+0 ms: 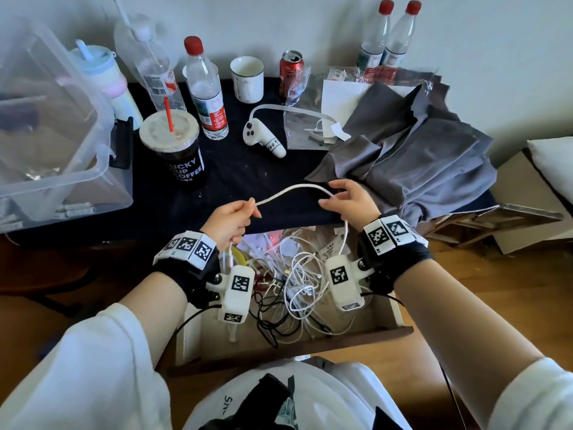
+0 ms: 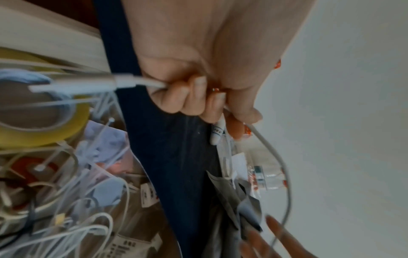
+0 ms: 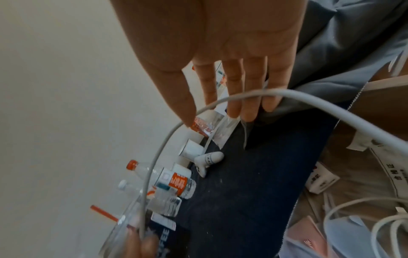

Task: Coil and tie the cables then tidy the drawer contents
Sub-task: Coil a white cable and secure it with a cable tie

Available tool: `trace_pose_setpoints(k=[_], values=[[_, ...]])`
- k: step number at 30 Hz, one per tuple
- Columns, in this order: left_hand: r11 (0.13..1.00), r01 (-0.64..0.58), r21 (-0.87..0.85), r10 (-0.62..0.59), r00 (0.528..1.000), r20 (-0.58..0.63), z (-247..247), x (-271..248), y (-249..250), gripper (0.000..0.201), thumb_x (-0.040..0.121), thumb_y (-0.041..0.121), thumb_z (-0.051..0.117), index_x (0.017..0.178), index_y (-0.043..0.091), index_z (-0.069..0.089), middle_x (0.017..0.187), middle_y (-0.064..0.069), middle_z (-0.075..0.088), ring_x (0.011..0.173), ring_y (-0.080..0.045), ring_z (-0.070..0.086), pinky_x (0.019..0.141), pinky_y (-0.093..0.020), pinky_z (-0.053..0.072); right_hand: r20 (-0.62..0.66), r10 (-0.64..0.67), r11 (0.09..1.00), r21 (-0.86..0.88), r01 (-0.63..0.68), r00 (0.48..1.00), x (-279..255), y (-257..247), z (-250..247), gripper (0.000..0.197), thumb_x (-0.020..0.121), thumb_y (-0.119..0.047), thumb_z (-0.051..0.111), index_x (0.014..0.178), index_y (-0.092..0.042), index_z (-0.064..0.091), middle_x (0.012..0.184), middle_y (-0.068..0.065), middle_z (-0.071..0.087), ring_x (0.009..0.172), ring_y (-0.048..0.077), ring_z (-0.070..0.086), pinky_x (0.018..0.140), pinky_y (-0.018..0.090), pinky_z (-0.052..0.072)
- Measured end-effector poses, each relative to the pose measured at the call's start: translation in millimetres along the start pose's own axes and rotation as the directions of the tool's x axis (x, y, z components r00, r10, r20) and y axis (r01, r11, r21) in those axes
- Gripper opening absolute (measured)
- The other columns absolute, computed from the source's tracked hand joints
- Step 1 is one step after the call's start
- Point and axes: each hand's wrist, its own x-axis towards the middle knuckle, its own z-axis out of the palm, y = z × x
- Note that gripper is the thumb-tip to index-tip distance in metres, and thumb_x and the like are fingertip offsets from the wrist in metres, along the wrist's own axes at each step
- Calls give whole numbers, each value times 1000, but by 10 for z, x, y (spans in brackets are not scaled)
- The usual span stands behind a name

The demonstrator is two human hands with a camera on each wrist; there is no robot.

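1. Two hands hold one white cable above the open drawer, which is pulled out from under the table.
2. The left hand is closed in a fist around the cable; the left wrist view shows its fingers curled tight, with the cable's plug end sticking out of one side of the fist.
3. From the fist the cable arches up and across to the right hand.
4. The right hand is mostly open: the right wrist view shows its fingers nearly straight, the cable lying across them and running under the thumb tip. Whether the thumb presses it cannot be told.
5. Past the right hand the cable drops down into the drawer.
6. Inside the drawer lies a loose tangle of white cables and thin black cables, uncoiled and overlapping.
7. A yellow tape roll sits among them near the drawer's left rear, and small printed packets lie toward the rear right.
8. On the table stand a coffee cup with a red straw, water bottles, a white mug and a red can.
9. A white controller lies near the table's middle, beside a clear bag.
10. Grey cloth is heaped on the right, and a clear bin stands at the left edge.
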Motion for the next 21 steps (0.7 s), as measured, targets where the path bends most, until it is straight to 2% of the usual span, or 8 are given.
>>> trace_pose_setpoints(k=[2,4,6,8,10,13,18,21], values=[[1000,-14,4,14,999,42,83,-18,60,32,97,34,46,79,12,61,51,8,29,40,-3,22,40,-17,19,91,-74,993,-85,81,993,-42,-11,80,52,77,-13,74,125,-16,53,103,4,52,95,15,53,90,27,44],[1000,-13,-1,13,996,86,171,-34,119,32,98,32,45,81,11,63,51,9,30,40,-3,23,39,-16,19,246,-120,978,-135,157,962,-112,-62,178,49,79,-13,73,125,-16,54,111,5,54,105,14,53,96,25,41],[1000,-11,-15,13,993,121,246,-44,159,32,99,30,44,82,11,63,51,8,31,40,-3,24,38,-15,20,349,-152,960,-172,223,925,-144,-86,269,33,82,-18,70,114,-18,60,109,4,62,105,15,58,98,30,43],[999,-10,-42,15,991,134,295,-57,195,32,99,29,43,81,11,62,52,7,31,40,-3,24,39,-15,20,365,-193,953,-152,263,911,-164,-109,319,4,86,-20,66,89,-23,64,86,1,68,83,13,62,86,34,47],[998,-5,-63,14,991,134,309,-71,217,32,99,29,44,80,11,61,52,7,33,40,-4,25,40,-16,19,359,-225,945,-147,293,906,-156,-112,305,16,89,-19,62,74,-25,60,62,-4,60,61,9,55,71,32,45],[997,9,-82,3,988,154,294,-90,201,33,98,32,44,76,11,58,51,8,34,40,-4,27,42,-17,21,339,-290,945,-47,324,895,-155,-107,265,24,93,-14,56,70,-21,59,45,-10,48,42,1,43,52,20,40],[992,28,-126,-4,982,190,275,-129,171,36,99,35,40,72,13,53,48,9,33,41,-4,28,45,-17,26,184,-359,933,89,348,915,-91,-123,206,28,94,-10,52,69,-19,58,44,-13,39,41,1,33,47,12,29],[993,49,-109,-20,967,255,309,-163,212,48,98,44,34,61,15,42,47,7,28,41,-7,27,48,-22,30,113,-369,928,107,358,922,-103,-174,206,27,94,-13,52,69,-22,58,43,-15,38,42,0,32,46,11,27]])
